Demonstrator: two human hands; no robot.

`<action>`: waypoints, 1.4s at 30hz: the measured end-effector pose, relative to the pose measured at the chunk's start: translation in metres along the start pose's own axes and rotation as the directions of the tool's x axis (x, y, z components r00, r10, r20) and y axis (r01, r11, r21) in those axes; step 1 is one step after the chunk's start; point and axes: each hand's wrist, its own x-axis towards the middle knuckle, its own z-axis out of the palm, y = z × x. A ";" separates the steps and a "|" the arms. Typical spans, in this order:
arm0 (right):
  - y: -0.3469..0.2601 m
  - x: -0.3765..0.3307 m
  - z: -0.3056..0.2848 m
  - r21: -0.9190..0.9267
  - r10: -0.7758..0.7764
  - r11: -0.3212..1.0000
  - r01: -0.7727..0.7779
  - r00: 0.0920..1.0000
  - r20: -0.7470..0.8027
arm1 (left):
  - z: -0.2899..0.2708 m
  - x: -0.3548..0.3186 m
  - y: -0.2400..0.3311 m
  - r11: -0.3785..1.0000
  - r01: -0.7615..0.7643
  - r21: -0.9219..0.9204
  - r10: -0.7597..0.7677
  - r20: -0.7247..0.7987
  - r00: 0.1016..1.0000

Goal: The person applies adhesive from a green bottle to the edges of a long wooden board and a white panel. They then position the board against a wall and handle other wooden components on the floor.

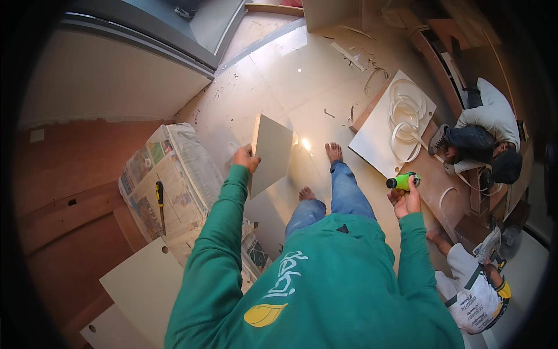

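Observation:
My left hand (246, 157) grips the left edge of a thin beige board (271, 152), held upright and tilted above the floor. My right hand (405, 199) holds a green can (402, 181) with a black cap, lying sideways in my palm. Both arms wear green sleeves. My bare feet stand on the pale tiled floor (290, 75) between the two hands.
A surface covered in newspaper (174, 174) lies at left with a yellow-handled tool (159, 195) on it. Pale panels (148, 285) with holes lie lower left. At right, a white board (378, 136) carries coils of edge banding, and two other people crouch beside brown boards.

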 end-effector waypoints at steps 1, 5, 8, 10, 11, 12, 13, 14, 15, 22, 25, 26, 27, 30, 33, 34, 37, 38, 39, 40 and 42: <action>-0.009 0.015 0.013 -0.037 0.022 0.999 -0.021 1.000 0.013 | -0.001 0.002 0.003 0.999 0.005 -0.043 -0.004 0.015 1.000; -0.053 0.060 0.057 -0.124 0.124 0.986 -0.115 0.990 0.072 | -0.006 0.008 0.036 0.999 0.049 0.005 -0.049 0.038 0.998; -0.085 0.086 0.096 -0.176 0.157 0.975 -0.139 0.983 0.097 | -0.004 0.017 0.049 0.995 0.059 0.079 -0.061 0.022 0.998; -0.103 0.106 0.118 -0.210 0.169 0.968 -0.137 0.975 0.143 | -0.001 0.018 0.055 0.993 0.075 0.090 -0.077 0.018 0.997; -0.109 0.112 0.124 -0.222 0.171 0.965 -0.138 0.975 0.139 | 0.002 0.023 0.062 0.990 0.087 0.108 -0.091 0.033 0.995; -0.115 0.117 0.134 -0.236 0.173 0.962 -0.136 0.974 0.143 | 0.002 0.028 0.068 0.987 0.100 0.125 -0.105 0.040 0.994; -0.120 0.124 0.145 -0.255 0.179 0.957 -0.136 0.971 0.157 | 0.004 0.033 0.072 0.984 0.099 0.150 -0.105 0.037 0.994; -0.124 0.130 0.151 -0.261 0.193 0.954 -0.145 0.967 0.167 | 0.007 0.039 0.076 0.980 0.098 0.175 -0.106 0.035 0.994; -0.126 0.132 0.160 -0.269 0.205 0.951 -0.155 0.963 0.172 | 0.007 0.044 0.078 0.975 0.097 0.198 -0.106 0.035 0.994; -0.137 0.148 0.196 -0.372 0.286 0.909 -0.189 0.931 0.226 | -0.001 0.055 0.084 0.948 0.214 0.234 -0.225 0.020 0.974; -0.137 0.149 0.206 -0.369 0.303 0.906 -0.208 0.926 0.224 | 0.008 0.054 0.082 0.930 0.237 0.281 -0.245 -0.007 0.970; -0.138 0.149 0.208 -0.384 0.313 0.899 -0.210 0.921 0.230 | 0.012 0.053 0.079 0.928 0.237 0.287 -0.249 0.006 0.968; -0.138 0.151 0.210 -0.399 0.321 0.893 -0.210 0.918 0.233 | 0.013 0.051 0.076 0.927 0.235 0.291 -0.252 0.022 0.968; -0.137 0.153 0.212 -0.426 0.328 0.881 -0.208 0.916 0.231 | 0.014 0.047 0.079 0.917 0.258 0.305 -0.279 0.025 0.960; -0.138 0.151 0.224 -0.466 0.317 0.863 -0.193 0.927 0.203 | 0.014 0.039 0.078 0.918 0.270 0.290 -0.284 0.007 0.959; -0.139 0.150 0.223 -0.466 0.316 0.862 -0.199 0.930 0.187 | 0.016 0.039 0.078 0.910 0.273 0.311 -0.288 0.003 0.958; -0.138 0.154 0.227 -0.466 0.342 0.857 -0.218 0.918 0.200 | 0.016 0.041 0.081 0.916 0.220 0.335 -0.232 -0.004 0.973; -0.135 0.157 0.227 -0.463 0.354 0.856 -0.232 0.915 0.195 | 0.015 0.037 0.081 0.916 0.230 0.328 -0.236 -0.022 0.971; -0.140 0.153 0.229 -0.457 0.346 0.859 -0.231 0.920 0.186 | 0.025 0.039 0.074 0.918 0.235 0.318 -0.225 -0.070 0.972; -0.138 0.152 0.233 -0.463 0.346 0.857 -0.224 0.918 0.195 | 0.033 0.039 0.065 0.921 0.238 0.308 -0.212 -0.115 0.970; -0.141 0.152 0.239 -0.480 0.357 0.850 -0.214 0.906 0.228 | 0.040 0.037 0.058 0.920 0.243 0.308 -0.216 -0.118 0.969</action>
